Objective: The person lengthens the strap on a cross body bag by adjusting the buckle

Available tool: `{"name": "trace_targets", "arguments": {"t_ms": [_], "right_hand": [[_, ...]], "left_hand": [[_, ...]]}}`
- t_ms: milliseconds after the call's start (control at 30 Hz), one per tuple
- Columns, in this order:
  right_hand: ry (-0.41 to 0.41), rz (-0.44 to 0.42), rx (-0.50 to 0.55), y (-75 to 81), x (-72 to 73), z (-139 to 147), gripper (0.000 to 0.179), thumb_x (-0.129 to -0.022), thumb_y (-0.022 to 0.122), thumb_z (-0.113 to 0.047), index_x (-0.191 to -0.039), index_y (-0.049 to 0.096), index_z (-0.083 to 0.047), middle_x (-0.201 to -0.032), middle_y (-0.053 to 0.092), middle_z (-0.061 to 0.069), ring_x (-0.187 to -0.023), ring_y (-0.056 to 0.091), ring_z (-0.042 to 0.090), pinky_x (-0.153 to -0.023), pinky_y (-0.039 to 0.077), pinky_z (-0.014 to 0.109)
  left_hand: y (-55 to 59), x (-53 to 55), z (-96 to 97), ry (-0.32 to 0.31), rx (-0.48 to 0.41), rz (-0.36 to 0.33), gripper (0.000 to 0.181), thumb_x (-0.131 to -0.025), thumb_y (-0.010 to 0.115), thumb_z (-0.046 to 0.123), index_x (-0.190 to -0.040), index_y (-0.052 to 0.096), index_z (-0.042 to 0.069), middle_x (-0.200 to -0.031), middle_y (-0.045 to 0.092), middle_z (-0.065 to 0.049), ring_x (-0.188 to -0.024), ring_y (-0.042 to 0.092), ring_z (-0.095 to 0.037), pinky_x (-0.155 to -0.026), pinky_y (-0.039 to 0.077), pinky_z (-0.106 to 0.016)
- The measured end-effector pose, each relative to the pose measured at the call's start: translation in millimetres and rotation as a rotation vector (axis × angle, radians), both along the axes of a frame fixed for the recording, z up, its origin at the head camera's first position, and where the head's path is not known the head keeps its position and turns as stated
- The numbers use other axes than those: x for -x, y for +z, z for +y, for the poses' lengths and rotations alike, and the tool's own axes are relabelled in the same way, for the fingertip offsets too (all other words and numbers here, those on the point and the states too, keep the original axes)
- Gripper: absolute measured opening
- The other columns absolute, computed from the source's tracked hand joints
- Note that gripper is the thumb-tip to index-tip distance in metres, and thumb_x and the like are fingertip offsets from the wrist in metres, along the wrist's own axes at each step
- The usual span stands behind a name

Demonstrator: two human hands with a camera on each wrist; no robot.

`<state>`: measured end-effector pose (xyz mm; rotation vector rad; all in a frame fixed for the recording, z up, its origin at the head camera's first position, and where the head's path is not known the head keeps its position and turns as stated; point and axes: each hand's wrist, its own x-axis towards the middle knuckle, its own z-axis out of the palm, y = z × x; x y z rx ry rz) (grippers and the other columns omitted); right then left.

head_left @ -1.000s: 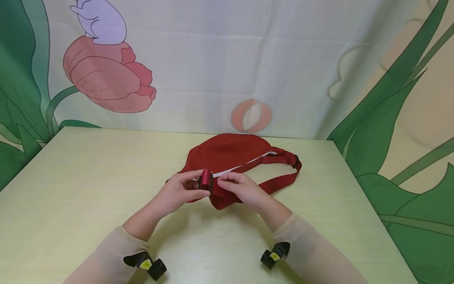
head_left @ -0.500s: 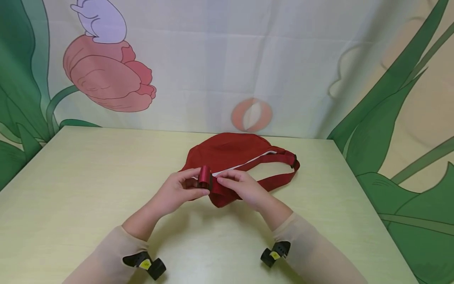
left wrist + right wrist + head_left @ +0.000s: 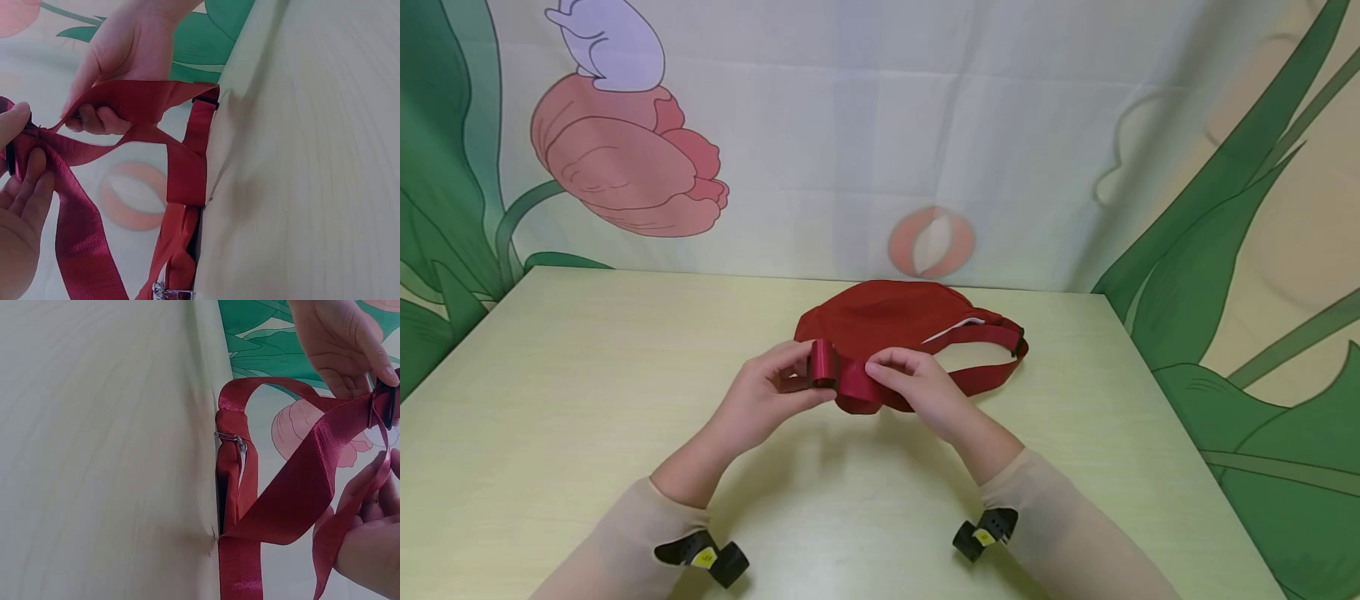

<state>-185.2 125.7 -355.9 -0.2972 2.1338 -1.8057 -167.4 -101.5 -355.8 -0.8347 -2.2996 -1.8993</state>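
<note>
1. Near the far edge of the table [image 3: 587, 375], the red bag [image 3: 887, 312] lies with part of its strap [image 3: 988, 381] looped out to the person's right; another stretch is raised in front of the bag, between the hands.
2. A twist looks like the likeliest trouble: in both wrist views the raised strap bends and turns on its edge, so a hard pull could bunch the webbing against the black buckle [image 3: 392, 406].
3. The rounded fold [image 3: 823, 362] might spring loose if the grip on it eases, since webbing this springy probably won't hold a curl by itself.
4. A sharp tug could also drag the bag across the table, as neither hand presses it down.
5. Left hand [image 3: 760, 396]: thumb and fingers bend toward each other, parted only by what they grasp, the buckle and the fold about it. The thumb lies at the buckle's edge.
6. Right hand [image 3: 925, 392]: thumb and forefinger are pinched together on the strap just beside the buckle, the other fingers curled behind. The wrist views partly hide the fingertips, so how firm the pinch is, I cannot tell.
</note>
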Motion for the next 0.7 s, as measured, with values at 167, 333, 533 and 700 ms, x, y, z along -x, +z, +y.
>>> {"name": "trace_targets", "arguments": {"t_ms": [167,333,533,700], "right_hand": [[0.036,-0.028,0.016,-2.9,-0.9,-0.9,0.027,-0.093,0.058,-0.023,-0.113,0.062,-0.005,-0.105,0.062,0.009,-0.094,0.057,0.023,-0.077,0.049,0.035],[0.046,-0.049,0.042,-7.5,-1.4,-4.5,0.027,-0.093,0.058,-0.021,-0.114,0.062,-0.004,-0.103,0.063,0.009,-0.092,0.06,0.023,-0.075,0.05,0.033],[0.065,-0.041,0.035,-8.4,-1.5,-4.8,0.03,-0.094,0.055,-0.022,-0.117,0.06,-0.003,-0.101,0.065,0.006,-0.09,0.061,0.019,-0.077,0.05,0.033],[0.075,-0.043,0.006,-6.8,-0.8,-0.8,0.03,-0.095,0.054,-0.021,-0.117,0.059,-0.001,-0.1,0.063,0.005,-0.089,0.061,0.018,-0.077,0.05,0.032]], "left_hand": [[-2.8,-0.7,0.1,-0.027,0.022,-0.094,0.046,-0.079,0.074,0.004,-0.122,0.059,0.007,-0.104,0.061,-0.008,-0.089,0.062,-0.024,-0.078,0.053,-0.032],[-7.7,0.5,4.7,-0.08,0.026,-0.137,0.048,-0.079,0.073,0.005,-0.125,0.058,0.007,-0.107,0.062,-0.01,-0.089,0.062,-0.023,-0.078,0.052,-0.032],[-11.0,2.0,7.5,-0.099,0.009,-0.132,0.048,-0.08,0.073,0.006,-0.125,0.058,0.006,-0.104,0.065,-0.01,-0.087,0.063,-0.024,-0.076,0.053,-0.033],[-12.0,3.0,5.3,-0.065,0.022,-0.173,0.045,-0.08,0.073,0.008,-0.123,0.059,0.008,-0.101,0.065,-0.01,-0.085,0.062,-0.024,-0.073,0.053,-0.033]]}}
